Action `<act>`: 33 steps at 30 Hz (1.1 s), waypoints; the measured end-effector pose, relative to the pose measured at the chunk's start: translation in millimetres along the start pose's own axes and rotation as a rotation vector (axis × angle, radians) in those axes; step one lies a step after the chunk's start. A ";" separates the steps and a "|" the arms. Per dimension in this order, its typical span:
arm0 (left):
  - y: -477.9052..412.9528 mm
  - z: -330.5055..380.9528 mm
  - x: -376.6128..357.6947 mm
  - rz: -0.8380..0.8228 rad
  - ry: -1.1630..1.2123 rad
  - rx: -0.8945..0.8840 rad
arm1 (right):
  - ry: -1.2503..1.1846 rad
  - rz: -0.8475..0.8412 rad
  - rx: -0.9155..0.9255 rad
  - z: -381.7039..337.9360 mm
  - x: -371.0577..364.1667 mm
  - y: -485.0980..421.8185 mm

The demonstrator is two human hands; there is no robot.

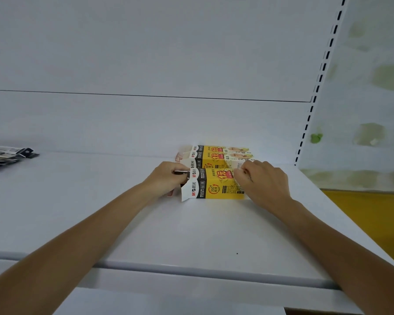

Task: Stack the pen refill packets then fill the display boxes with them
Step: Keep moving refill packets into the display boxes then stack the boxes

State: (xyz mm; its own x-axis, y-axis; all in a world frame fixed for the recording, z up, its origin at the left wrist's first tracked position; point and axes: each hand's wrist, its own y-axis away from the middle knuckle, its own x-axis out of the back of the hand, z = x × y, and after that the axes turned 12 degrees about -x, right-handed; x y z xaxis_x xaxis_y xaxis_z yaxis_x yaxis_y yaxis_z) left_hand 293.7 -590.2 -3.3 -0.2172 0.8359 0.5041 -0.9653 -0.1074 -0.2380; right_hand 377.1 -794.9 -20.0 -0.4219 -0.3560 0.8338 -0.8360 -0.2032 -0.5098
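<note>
Yellow card display boxes [216,155] sit touching on the white shelf [191,235]. Our left hand [166,178] curls round a thin packet bundle [181,172] at the near box [216,186]'s open flap end. Our right hand [262,183] is curled, gripping the other end. Light, flimsy card; we'd hold it by the ends. Spare packets [7,155] lie far left.

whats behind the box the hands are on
At least one more yellow box, touching the near box. Its lower side and contents are hidden; beyond stands the back panel.
</note>
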 end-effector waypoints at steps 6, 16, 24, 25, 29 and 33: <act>4.3 -3.5 11.8 0.021 -0.026 0.042 | -0.041 -0.031 -0.018 0.0 2.2 0.4; 1.2 -7.1 -5.6 0.179 0.150 0.084 | -0.068 -0.035 -0.035 -2.2 2.2 1.2; -4.5 2.4 -15.7 0.039 0.166 0.042 | -0.039 -0.001 -0.038 -2.5 -0.4 1.4; -4.2 3.2 -16.5 0.030 0.174 0.025 | -0.031 0.001 -0.030 -3.2 -0.2 1.6; -6.4 7.8 -14.8 0.007 0.115 0.014 | 0.004 -0.022 -0.004 -3.8 3.2 3.1; -6.7 8.3 -4.1 -0.062 -0.056 0.019 | -0.075 -0.055 -0.039 -3.2 5.4 2.5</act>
State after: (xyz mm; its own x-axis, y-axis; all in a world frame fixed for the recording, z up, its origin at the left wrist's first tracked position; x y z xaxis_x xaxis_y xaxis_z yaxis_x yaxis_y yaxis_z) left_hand 299.8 -597.4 3.1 -0.1643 0.8100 0.5629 -0.9796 -0.0669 -0.1897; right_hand 371.6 -794.4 -16.1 -0.3482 -0.4131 0.8415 -0.8709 -0.1896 -0.4535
